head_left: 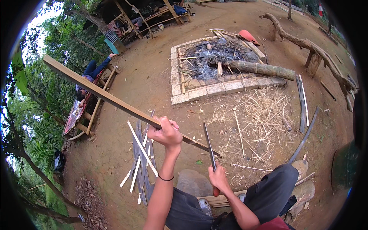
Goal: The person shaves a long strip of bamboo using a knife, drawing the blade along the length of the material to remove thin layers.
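Note:
My left hand (165, 132) is closed around a long bamboo slat (103, 94), which slants from the upper left down toward the middle. The slat's lower end reaches the blade of a long knife (209, 143); whether they touch I cannot tell. My right hand (217, 177) grips the knife by its reddish-brown handle, blade pointing up and away from me. Beyond the knife, pale bamboo shavings (264, 115) are scattered on the dirt. Left of my knees lies a loose pile of split bamboo strips (142, 148), some pale, some dark.
A brick-edged fire pit (224, 89) ahead holds ash and a thick bamboo log (264, 69). Beside it sits an orange-red shell-shaped object (248, 36). A crooked branch rail (303, 42) stands at right. Someone (91, 71) lies on a bamboo bench at left.

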The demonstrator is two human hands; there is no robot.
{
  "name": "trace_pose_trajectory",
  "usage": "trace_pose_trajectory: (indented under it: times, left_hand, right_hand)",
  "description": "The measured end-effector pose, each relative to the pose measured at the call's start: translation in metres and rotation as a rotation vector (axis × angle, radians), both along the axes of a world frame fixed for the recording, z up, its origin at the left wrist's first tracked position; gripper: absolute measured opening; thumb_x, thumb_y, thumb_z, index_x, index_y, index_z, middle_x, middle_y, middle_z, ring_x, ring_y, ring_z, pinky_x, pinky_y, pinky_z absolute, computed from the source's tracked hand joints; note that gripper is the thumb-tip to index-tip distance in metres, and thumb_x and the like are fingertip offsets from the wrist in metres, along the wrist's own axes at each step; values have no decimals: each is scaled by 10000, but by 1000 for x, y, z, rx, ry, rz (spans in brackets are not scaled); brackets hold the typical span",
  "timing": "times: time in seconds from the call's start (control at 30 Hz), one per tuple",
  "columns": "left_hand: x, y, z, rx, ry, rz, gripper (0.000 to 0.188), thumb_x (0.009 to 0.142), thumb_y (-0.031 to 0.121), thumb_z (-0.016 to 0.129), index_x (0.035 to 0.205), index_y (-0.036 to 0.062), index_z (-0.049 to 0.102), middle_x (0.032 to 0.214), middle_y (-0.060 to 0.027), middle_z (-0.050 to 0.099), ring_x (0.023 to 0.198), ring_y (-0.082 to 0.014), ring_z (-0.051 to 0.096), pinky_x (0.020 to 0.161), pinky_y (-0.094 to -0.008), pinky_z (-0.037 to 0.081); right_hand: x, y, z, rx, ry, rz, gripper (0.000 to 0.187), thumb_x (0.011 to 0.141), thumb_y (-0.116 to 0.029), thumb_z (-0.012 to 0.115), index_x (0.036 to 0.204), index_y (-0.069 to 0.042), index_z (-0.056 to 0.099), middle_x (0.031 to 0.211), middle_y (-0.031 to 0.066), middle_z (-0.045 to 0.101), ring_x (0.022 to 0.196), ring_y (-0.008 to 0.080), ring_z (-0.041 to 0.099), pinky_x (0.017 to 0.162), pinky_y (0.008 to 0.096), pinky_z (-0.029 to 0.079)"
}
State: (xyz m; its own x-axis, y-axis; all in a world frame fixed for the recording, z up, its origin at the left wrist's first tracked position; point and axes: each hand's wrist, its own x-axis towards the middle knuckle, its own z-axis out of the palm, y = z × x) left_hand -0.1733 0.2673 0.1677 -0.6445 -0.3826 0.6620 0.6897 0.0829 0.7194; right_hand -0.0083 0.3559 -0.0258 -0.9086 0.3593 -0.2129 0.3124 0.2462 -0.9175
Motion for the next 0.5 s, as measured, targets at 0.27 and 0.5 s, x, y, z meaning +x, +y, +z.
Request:
trace_pose_trajectory:
  times: [0.27, 0.5]
  left_hand:
    - [0, -18, 3, 69, -68, 54, 333, 863, 90, 463, 547, 36, 374, 425, -33, 414, 338, -117, 447, 337, -275, 357]
    - [13, -3, 7, 55, -50, 23, 351, 863, 77, 461, 537, 39, 338, 443, -20, 376, 333, -109, 413, 332, -267, 365]
  right_hand:
    - [2, -10, -16, 67, 1, 21, 271, 853, -212, 559, 894, 55, 587, 650, 290, 603, 691, 457, 640, 627, 498, 492]
    - [14, -8, 66, -61, 107, 41, 255, 859, -190, 551, 916, 53, 601, 668, 256, 616, 664, 403, 648, 625, 461, 494]
